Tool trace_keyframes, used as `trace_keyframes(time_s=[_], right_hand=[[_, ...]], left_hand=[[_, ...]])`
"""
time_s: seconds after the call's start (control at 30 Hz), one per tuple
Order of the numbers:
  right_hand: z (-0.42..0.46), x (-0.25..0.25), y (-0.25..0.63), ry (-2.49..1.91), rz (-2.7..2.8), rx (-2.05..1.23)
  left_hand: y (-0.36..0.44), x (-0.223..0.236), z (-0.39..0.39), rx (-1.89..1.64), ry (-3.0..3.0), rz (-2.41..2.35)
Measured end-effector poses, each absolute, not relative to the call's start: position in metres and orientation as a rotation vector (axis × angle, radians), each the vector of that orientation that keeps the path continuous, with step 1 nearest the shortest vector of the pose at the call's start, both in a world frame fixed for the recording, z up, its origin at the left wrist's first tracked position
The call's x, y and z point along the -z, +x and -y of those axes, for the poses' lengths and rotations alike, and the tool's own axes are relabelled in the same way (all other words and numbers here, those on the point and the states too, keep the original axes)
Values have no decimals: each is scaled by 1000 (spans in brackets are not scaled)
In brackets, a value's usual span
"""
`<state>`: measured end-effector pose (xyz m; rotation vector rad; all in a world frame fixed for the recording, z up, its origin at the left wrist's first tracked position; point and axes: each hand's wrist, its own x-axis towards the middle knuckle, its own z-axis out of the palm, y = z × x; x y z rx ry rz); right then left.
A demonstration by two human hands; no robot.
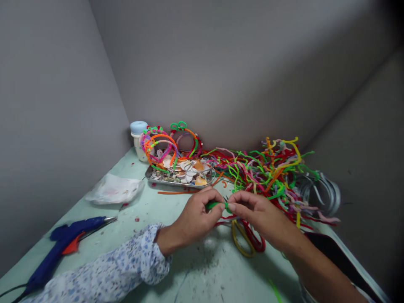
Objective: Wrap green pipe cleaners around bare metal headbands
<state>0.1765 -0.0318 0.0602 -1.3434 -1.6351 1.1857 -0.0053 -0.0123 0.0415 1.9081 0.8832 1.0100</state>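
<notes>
Between my two hands is a small piece of green pipe cleaner, pinched near the middle of the table. My left hand has thumb and fingers closed on its left end. The thumb and forefinger of my right hand pinch it on the right, and the fingertips of both hands almost meet. Under my right hand lie scissors with yellow and red handles; the blades are mostly hidden by the hands. A red and white strip shows just beneath my fingers.
A metal tray of shells stands behind, with pipe-cleaner-wrapped headbands on it. Beside it is a lidded jar. A pipe cleaner heap and metal hoops lie right. Left are a plastic bag and blue glue gun.
</notes>
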Motion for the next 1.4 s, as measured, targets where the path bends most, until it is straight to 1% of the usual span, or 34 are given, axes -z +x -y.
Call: trace_keyframes(time_s=[0.37, 0.63, 0.93, 1.07, 1.23, 1.4], right_hand=[[31, -53, 178, -1201, 1504, -1512], [30, -47, 176, -1160, 1409, -1586], [23, -40, 186, -1172, 1520, -1394], [18, -32, 185, -1163, 1475, -1314], [17, -24, 179, -1155, 1261, -1206], [25, -25, 164, -1168, 1364, -887]], left_hand=[[-7, -43, 8, -1006, 1992, -824], [-11, -43, 6, -987, 2015, -789], [-17, -48, -8, -1061, 1949, -835], [-19, -46, -14, -1098, 1950, -912], [-15, -42, -5, -1473, 1809, -1106], [-7, -37, 2, -1222, 1628, -935]])
